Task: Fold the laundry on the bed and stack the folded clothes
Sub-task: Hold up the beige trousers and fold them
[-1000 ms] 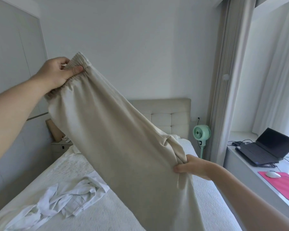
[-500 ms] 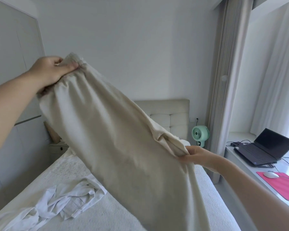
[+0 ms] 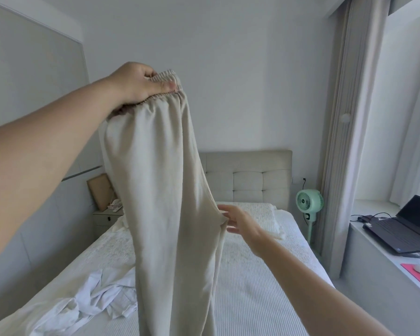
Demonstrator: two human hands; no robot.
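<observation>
From the head view, the beige trousers (image 3: pixel 165 190) hung lengthwise, long axis near upright, above the bed (image 3: pixel 264 275); the left hand (image 3: pixel 138 86) pinched the gathered waistband at the top, clamped on it; the right hand (image 3: pixel 238 220) sat lower, just beside the trousers' right edge at mid-length, fingers spread and holding nothing, so it was the nearer hand to take that edge; a crumpled white garment (image 3: pixel 90 301) lay on the bed below left; no brand, label or writing was legible anywhere.
</observation>
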